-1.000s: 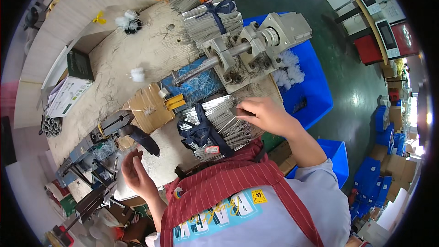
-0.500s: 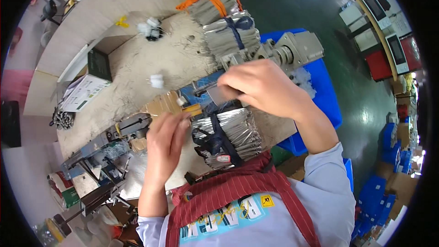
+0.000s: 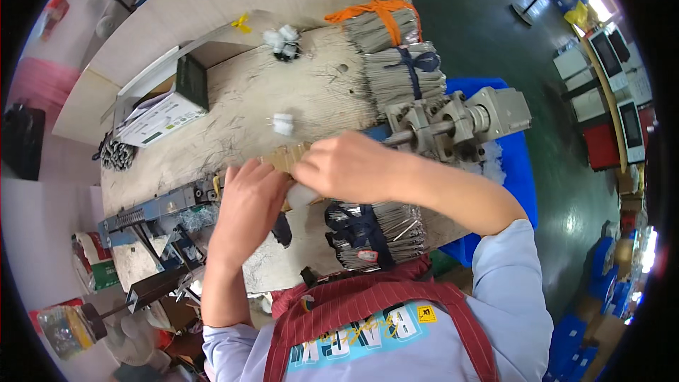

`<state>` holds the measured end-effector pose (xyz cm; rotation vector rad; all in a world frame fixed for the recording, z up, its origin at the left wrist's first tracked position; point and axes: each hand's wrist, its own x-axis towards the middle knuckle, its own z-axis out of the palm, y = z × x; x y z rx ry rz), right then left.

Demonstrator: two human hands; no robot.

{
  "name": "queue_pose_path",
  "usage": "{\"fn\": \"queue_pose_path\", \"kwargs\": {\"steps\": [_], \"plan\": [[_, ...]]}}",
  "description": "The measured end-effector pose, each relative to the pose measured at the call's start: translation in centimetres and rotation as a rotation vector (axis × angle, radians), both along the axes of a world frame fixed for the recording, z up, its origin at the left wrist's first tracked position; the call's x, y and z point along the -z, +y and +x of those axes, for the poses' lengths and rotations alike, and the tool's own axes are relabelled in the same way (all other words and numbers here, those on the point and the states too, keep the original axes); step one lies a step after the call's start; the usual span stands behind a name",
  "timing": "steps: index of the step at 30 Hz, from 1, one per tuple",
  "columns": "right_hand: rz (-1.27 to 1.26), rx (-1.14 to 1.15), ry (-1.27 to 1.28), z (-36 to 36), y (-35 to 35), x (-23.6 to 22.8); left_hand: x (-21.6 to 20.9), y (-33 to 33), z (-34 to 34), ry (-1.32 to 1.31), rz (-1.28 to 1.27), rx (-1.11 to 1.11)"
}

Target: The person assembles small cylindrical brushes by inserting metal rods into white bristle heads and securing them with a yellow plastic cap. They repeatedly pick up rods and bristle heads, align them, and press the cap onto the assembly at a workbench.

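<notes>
My left hand (image 3: 247,205) is closed, its fingers bent down over the narrow bench machine and a strip of brown cardboard (image 3: 285,157). Close against it, my right hand (image 3: 345,168) is closed too, with its fingertips almost meeting the left ones. Under the right fingers shows a small whitish piece (image 3: 302,197), blurred; what either hand pinches is hidden. A dark strip (image 3: 282,230) hangs below the left fingers. A bundle of thin metal rods (image 3: 385,237), tied with dark cloth, lies near my body below the right forearm.
Two more rod bundles, one with an orange tie (image 3: 382,21) and one with a dark tie (image 3: 407,74), lie at the far right. A motor unit (image 3: 495,113) overhangs a blue bin (image 3: 523,177). White pieces (image 3: 283,124) and an open carton (image 3: 166,117) stand farther back.
My right hand has moved left and down, away from the motor unit, to meet my left hand. The view has shifted, so the bench sits farther right.
</notes>
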<state>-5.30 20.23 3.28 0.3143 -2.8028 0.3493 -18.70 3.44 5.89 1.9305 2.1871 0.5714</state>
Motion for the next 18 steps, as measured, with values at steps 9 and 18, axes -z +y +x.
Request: {"fn": "queue_pose_path", "kwargs": {"steps": [9, 18], "plan": [[-0.393, -0.025, -0.403, -4.8, 0.3, 0.5, 9.3, -8.3, 1.2, -0.481, 0.437, -0.707], [-0.428, 0.066, -0.453, -5.1, -0.7, 1.3, 11.2, -5.5, 4.7, -1.230, 0.237, -0.624]]}}
